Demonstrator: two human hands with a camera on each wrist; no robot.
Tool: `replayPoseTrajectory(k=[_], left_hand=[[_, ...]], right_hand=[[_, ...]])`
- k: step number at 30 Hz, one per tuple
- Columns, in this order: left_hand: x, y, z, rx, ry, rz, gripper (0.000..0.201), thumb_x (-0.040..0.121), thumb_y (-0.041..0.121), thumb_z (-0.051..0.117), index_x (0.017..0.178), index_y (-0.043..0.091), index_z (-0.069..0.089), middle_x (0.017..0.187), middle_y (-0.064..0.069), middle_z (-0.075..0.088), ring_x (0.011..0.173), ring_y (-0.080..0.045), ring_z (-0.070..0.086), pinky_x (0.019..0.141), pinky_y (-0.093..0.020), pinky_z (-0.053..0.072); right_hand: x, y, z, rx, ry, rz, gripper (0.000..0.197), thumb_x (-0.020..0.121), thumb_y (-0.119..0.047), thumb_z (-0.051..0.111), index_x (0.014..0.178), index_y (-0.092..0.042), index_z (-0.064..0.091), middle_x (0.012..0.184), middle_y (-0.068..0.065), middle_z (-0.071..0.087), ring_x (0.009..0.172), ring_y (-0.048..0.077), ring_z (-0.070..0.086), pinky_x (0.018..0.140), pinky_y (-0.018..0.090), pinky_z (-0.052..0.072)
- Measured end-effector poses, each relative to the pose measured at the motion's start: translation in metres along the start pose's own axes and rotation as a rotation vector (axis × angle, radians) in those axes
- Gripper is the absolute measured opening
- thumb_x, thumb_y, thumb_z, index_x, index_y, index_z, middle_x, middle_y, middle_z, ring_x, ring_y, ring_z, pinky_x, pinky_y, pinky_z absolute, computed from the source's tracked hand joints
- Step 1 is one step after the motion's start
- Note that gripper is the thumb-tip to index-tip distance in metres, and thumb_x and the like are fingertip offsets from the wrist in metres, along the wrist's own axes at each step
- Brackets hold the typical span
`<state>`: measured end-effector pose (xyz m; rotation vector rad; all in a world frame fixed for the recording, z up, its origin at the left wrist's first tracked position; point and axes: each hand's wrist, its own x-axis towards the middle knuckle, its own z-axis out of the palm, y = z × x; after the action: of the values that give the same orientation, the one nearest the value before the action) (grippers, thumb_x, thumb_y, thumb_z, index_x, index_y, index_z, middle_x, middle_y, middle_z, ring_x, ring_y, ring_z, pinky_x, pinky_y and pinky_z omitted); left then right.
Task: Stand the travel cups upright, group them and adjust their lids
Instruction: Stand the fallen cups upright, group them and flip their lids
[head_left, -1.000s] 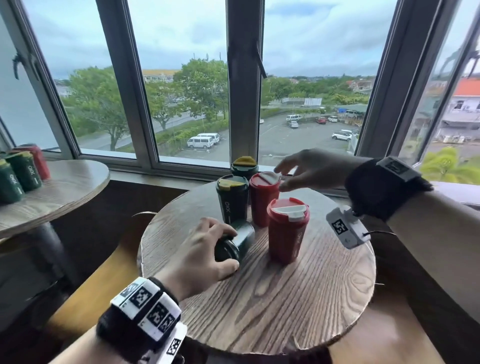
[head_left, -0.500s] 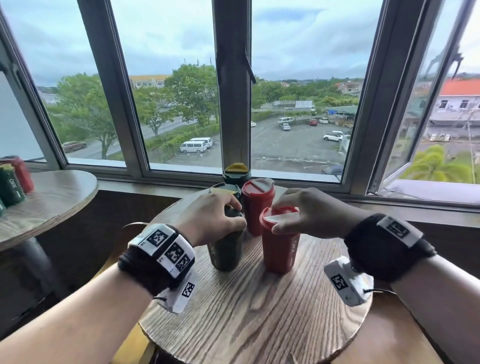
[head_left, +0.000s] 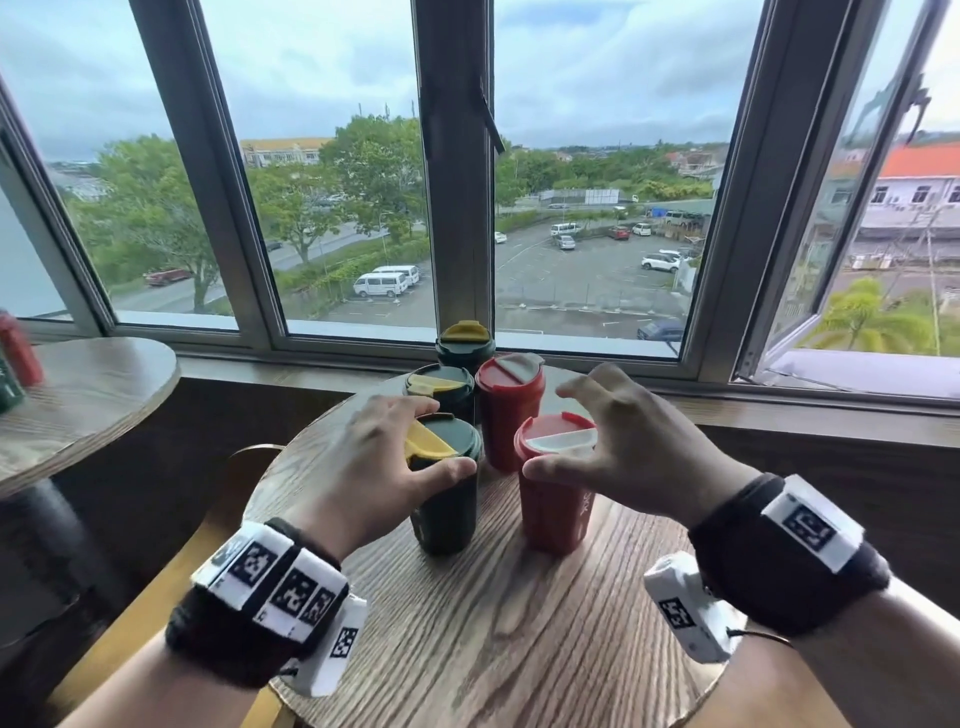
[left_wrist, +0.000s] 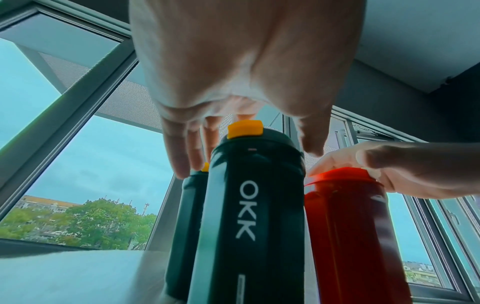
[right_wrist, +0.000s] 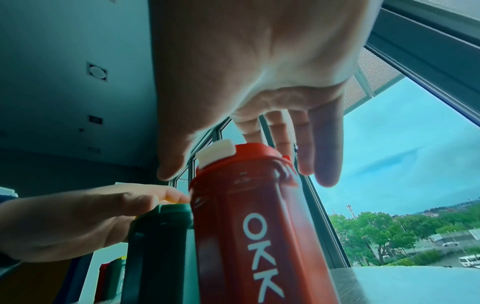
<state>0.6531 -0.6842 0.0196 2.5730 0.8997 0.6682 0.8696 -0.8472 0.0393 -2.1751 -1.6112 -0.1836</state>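
1. The round wooden table (head_left: 467, 639) carries five travel cups, all upright and clustered toward its 12 o'clock edge by the window (head_left: 332, 171).
2. Nearest, at about 11 o'clock from the table's centre, stands the near green cup (head_left: 449, 499) with a yellow lid flap. The left hand (head_left: 374, 467) hovers over its lid, fingers spread and relaxed; the thumb lies beside the rim. Whether it actually touches, I cannot tell. The left wrist view shows the fingers splayed on either side of the lid.
3. Just beside it, at 1 o'clock, stands the near red cup (head_left: 553, 499) with a white flap. The right hand (head_left: 623, 441) arches over it, fingers apart, clamped on nothing.
4. Behind these stand a second green cup (head_left: 441, 387) and a second red cup (head_left: 509, 400), side by side.
5. Farthest, at 12 o'clock, a third green cup (head_left: 462, 343) stands beside the window frame.
6. At 9 o'clock, well apart, a second table (head_left: 93, 400) holds more cups, blurred.
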Motion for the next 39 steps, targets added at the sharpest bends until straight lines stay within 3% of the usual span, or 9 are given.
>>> replayPoseTrajectory(k=[5,10,13,19,22,26,31,36,39], left_hand=[[-0.003,-0.004,0.011,-0.080,0.023,-0.088,0.097,0.056,0.086,0.057,0.140,0.038,0.043,0.134,0.004,0.045,0.122,-0.015,0.050,0.104,-0.040,0.045],[-0.004,-0.007,0.016,-0.182,0.066,-0.080,0.085,0.069,0.059,0.081,0.141,0.033,0.044,0.136,0.004,0.050,0.119,-0.013,0.050,0.097,-0.032,0.042],[-0.007,-0.009,0.016,-0.286,0.050,-0.073,0.091,0.063,0.062,0.079,0.142,0.034,0.042,0.139,0.007,0.052,0.123,-0.011,0.050,0.101,-0.031,0.040],[-0.010,-0.018,0.019,-0.328,0.024,-0.160,0.106,0.051,0.083,0.069,0.143,0.041,0.038,0.141,0.006,0.048,0.132,-0.014,0.045,0.112,-0.040,0.039],[-0.009,-0.016,0.017,-0.309,0.029,-0.167,0.102,0.053,0.079,0.070,0.141,0.036,0.043,0.135,0.004,0.055,0.125,-0.015,0.052,0.107,-0.038,0.043],[-0.009,-0.012,0.009,-0.303,0.012,-0.148,0.090,0.072,0.050,0.084,0.147,0.022,0.043,0.136,0.007,0.052,0.121,-0.008,0.048,0.098,-0.023,0.034],[-0.004,-0.010,0.007,-0.322,-0.035,-0.165,0.082,0.072,0.042,0.087,0.142,0.023,0.047,0.123,0.005,0.058,0.112,-0.014,0.057,0.092,-0.026,0.040],[-0.002,-0.010,0.004,-0.316,-0.075,-0.128,0.101,0.052,0.066,0.077,0.141,0.027,0.050,0.122,0.006,0.061,0.114,-0.013,0.058,0.093,-0.028,0.044],[-0.002,-0.009,0.003,-0.334,-0.115,-0.109,0.099,0.053,0.062,0.078,0.141,0.027,0.049,0.122,0.007,0.062,0.114,-0.011,0.058,0.089,-0.020,0.043]], right_hand=[[0.003,0.001,0.002,0.041,0.015,0.018,0.080,0.065,-0.072,0.073,0.125,-0.020,0.065,0.112,-0.003,0.068,0.099,0.017,0.065,0.085,0.036,0.054],[-0.001,0.023,-0.002,0.196,-0.073,-0.004,0.072,0.065,-0.051,0.068,0.135,-0.046,0.052,0.127,-0.022,0.065,0.117,0.004,0.061,0.097,0.039,0.054],[-0.005,0.032,0.004,0.318,-0.097,0.003,0.083,0.066,-0.048,0.069,0.145,-0.045,0.043,0.140,-0.018,0.055,0.128,0.003,0.053,0.105,0.040,0.051],[-0.011,0.028,0.021,0.322,0.023,0.092,0.094,0.062,-0.059,0.087,0.142,-0.026,0.050,0.124,-0.015,0.052,0.109,0.001,0.051,0.077,-0.008,0.032],[-0.008,0.030,0.021,0.363,0.014,0.081,0.088,0.068,-0.044,0.089,0.144,-0.023,0.049,0.128,-0.014,0.056,0.108,0.000,0.054,0.084,-0.006,0.036],[-0.005,0.037,0.016,0.467,-0.098,0.060,0.098,0.070,-0.035,0.089,0.154,-0.024,0.038,0.139,-0.008,0.057,0.119,0.001,0.057,0.099,0.020,0.052],[0.003,0.033,0.015,0.473,-0.117,0.076,0.084,0.061,-0.038,0.095,0.135,-0.024,0.058,0.114,-0.017,0.069,0.105,-0.007,0.064,0.094,0.018,0.053],[0.011,0.029,0.015,0.506,-0.148,0.049,0.074,0.063,-0.022,0.095,0.129,-0.023,0.061,0.102,-0.021,0.069,0.091,-0.018,0.062,0.075,0.000,0.042],[0.014,0.029,0.017,0.546,-0.159,0.036,0.072,0.066,-0.014,0.093,0.130,-0.020,0.061,0.103,-0.020,0.069,0.087,-0.022,0.061,0.073,-0.001,0.041]])
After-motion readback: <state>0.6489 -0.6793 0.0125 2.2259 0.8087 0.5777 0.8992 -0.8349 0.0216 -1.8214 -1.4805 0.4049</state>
